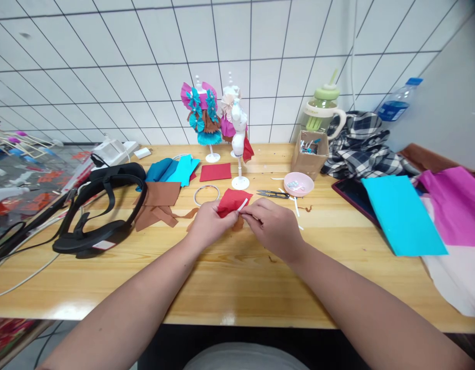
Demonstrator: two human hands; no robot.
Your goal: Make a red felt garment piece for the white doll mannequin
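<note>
Both forearms reach in over the wooden table (237, 288), where the left hand (208, 226) and right hand (274, 226) meet, fingers pinching a red paper piece (232, 201) and a thin white strip (242, 205) just above the tabletop; it looks light, limp and easily torn, best held by its edges; flat, matte red, slightly creased

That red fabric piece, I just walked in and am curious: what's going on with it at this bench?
A person seated at the wooden table holds a red fabric piece between both hands. The left hand grips its lower edge, while the right hand pinches a small white strip against it. Small snips and a pink dish lie just beyond, near three mini dress forms, one still mostly bare.
</note>
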